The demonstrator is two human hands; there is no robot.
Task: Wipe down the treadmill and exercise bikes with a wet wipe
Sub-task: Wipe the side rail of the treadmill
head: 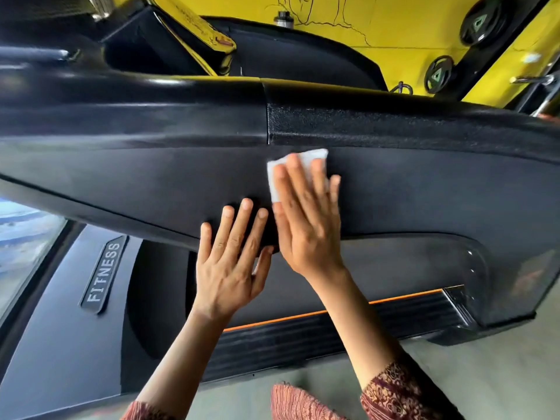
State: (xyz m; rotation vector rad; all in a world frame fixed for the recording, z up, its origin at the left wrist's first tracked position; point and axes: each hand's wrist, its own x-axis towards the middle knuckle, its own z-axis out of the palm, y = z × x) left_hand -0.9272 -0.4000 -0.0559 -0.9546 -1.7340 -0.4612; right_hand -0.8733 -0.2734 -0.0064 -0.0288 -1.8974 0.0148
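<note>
A black treadmill side arm point(151, 177) runs across the middle of the head view. My right hand point(306, 219) lies flat on it with straight fingers, pressing a folded white wet wipe point(280, 168) against the matte panel. The wipe shows above and left of the fingertips. My left hand point(233, 256) rests open on the lower edge of the same panel, just left of the right hand, fingers spread. Below the arm lies the treadmill deck point(60, 328) with a plate reading FITNESS point(103, 272).
An orange-trimmed ribbed side rail point(348, 325) runs under my forearms, with grey floor point(485, 374) beyond it. Yellow wall point(403, 28) at the top carries black weight plates point(438, 74). A yellow and black machine part point(200, 34) sits at top left.
</note>
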